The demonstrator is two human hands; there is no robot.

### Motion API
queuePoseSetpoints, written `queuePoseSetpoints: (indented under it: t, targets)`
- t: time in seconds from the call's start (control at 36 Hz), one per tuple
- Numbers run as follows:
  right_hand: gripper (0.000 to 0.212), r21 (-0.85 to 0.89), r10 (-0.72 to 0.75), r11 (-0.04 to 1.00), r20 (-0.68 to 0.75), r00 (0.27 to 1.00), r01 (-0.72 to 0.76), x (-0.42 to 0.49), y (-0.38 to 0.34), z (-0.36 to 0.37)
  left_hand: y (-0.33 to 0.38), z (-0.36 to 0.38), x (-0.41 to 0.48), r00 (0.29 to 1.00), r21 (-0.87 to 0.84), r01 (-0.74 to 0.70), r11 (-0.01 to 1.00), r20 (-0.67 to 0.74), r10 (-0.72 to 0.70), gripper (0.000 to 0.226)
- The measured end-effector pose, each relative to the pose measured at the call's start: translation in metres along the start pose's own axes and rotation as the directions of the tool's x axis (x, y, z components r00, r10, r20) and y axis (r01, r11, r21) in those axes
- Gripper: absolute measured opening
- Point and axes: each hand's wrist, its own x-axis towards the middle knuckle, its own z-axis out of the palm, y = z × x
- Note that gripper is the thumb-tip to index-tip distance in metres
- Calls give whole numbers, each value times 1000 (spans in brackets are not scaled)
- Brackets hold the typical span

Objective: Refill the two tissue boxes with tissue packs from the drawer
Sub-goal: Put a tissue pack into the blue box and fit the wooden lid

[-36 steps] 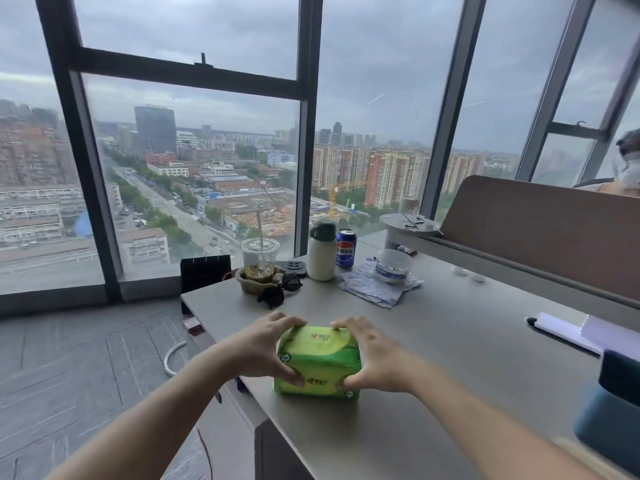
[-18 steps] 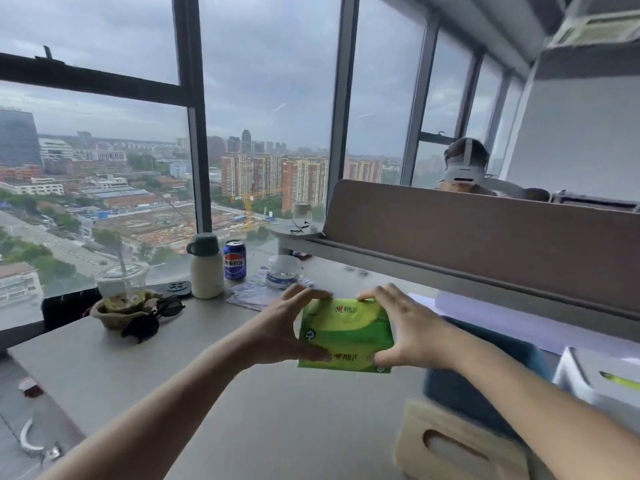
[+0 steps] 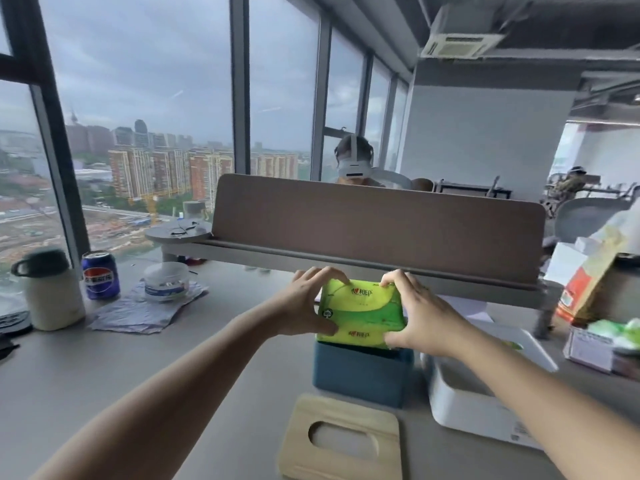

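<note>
Head view: a green tissue pack [image 3: 360, 311] sits between the two hands, the left hand [image 3: 304, 303] gripping its left end and the right hand [image 3: 419, 313] its right end, fingers curled over the top edge and thumbs pressed against the lower front. The pack's bottom edge meets the open top of a blue tissue box [image 3: 360, 375] on the desk [image 3: 138, 375]. A wooden lid [image 3: 341, 441] lies just in front of that box, and a white tissue box [image 3: 467, 403] stands open just beside it on the right.

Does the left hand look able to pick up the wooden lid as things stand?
Probably yes, once it lets go: the left hand grips the tissue pack, but the wooden lid lies uncovered just before the blue box, nothing between.
</note>
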Motion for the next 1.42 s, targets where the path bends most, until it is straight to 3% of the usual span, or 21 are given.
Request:
queuePoseSetpoints:
  t: [0.14,0.36,0.53,0.61,0.81,0.92,1.0,1.06,1.25,1.42]
  targets:
    - [62,21,67,997,58,996,-68,-6,17,14,0,16,11,991,86,36,996,126,-46,70]
    - [49,-42,81,996,103,991,-77,-4,21,31,-10,31,14,977,225,42,973,196,-88,62]
    - [20,-23,113,994,153,982,-110,-5,24,40,-10,36,17,935,285,74,956,314,-166,44]
    - [24,-18,110,994,169,979,-109,-5,28,45,-2,37,16,908,343,88,935,357,-217,46]
    - [24,-34,79,997,147,986,-75,-10,25,42,2,39,5,948,284,132,950,243,-205,40]
    - [20,4,9,1000,85,996,-10,-19,16,36,5,26,-13,997,271,5,962,73,-25,46]
    - [27,16,-86,996,-5,996,86,-36,6,36,7,20,-36,984,276,-155,949,-40,172,38]
    - [28,7,-166,986,-63,984,167,-50,1,39,9,18,-54,978,274,-183,944,-49,203,35]
    - [30,13,-274,962,3,962,274,-95,-2,60,5,24,-100,995,206,-45,978,94,27,35]
    - [53,47,-152,988,194,969,145,-114,-5,74,-1,39,-114,938,146,94,985,318,-137,53]
